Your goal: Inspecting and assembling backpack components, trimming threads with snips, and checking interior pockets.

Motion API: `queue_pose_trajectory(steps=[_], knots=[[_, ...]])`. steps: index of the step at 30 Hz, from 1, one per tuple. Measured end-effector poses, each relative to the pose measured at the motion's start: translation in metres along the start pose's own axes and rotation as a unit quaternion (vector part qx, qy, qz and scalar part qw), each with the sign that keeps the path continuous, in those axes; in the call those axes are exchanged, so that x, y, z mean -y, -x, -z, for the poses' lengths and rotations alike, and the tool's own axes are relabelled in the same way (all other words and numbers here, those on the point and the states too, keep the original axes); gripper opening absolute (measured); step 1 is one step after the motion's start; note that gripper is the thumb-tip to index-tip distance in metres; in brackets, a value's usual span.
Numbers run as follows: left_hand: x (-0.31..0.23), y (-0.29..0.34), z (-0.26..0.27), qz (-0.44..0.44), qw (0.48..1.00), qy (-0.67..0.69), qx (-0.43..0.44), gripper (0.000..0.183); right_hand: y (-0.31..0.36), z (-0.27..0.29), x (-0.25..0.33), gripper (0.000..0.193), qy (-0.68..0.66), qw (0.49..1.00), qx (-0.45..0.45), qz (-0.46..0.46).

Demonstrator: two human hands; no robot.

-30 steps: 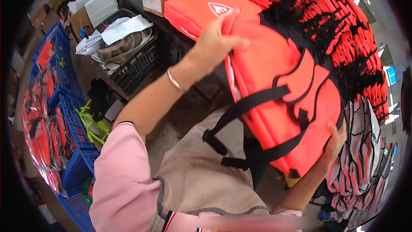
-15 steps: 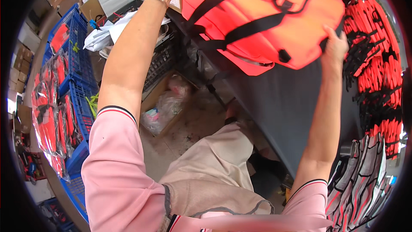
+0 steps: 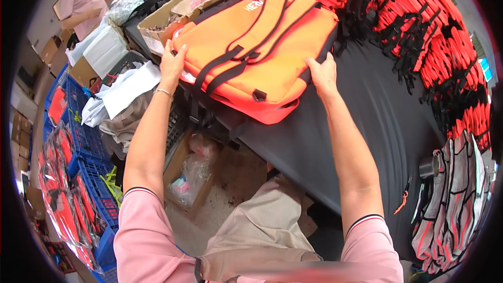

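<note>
Between my two hands is an orange backpack point(image 3: 277, 73) with black-edged shoulder straps turned up toward me. It is tilted, over the black-covered table point(image 3: 367, 120). My left hand point(image 3: 173, 62) grips its left side, thumb on top and the other fingers out of sight beneath. On the right side edge, my right hand point(image 3: 323, 73) holds the backpack in the same way, its fingers partly hidden behind the black side panel. Just beyond my left hand stands an open cardboard box point(image 3: 157, 42).
Stacks of red-orange pieces with black straps point(image 3: 424, 21) line the table's far and right side. Grey pieces with red trim point(image 3: 445, 204) and a metal cup point(image 3: 428, 167) lie at the right. Blue crates point(image 3: 89, 141) stand left. Another person point(image 3: 84, 2) stands at the far left.
The backpack has come down and to the left, and its strap side now shows more fully. Both hands moved with it, still gripping its sides. My view has shifted, showing the cardboard box and another person.
</note>
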State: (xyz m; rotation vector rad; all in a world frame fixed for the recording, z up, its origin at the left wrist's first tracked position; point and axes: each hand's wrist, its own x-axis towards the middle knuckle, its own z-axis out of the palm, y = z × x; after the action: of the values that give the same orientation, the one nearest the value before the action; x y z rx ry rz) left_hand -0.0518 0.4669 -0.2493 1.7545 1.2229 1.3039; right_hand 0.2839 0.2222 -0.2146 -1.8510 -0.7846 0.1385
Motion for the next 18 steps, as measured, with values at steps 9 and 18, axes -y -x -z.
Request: queue_pose_trajectory(steps=[9, 18], knots=[[-0.016, 0.018, -0.004, 0.011, 1.0, -0.001, -0.015, 0.078, 0.015, 0.0, -0.004, 0.092, 0.013, 0.996, 0.049, -0.067], [0.001, 0.024, -0.021, -0.011, 0.999, -0.032, -0.024, 0.071, -0.002, -0.004, -0.05, 0.087, 0.011, 0.997, 0.05, -0.061]])
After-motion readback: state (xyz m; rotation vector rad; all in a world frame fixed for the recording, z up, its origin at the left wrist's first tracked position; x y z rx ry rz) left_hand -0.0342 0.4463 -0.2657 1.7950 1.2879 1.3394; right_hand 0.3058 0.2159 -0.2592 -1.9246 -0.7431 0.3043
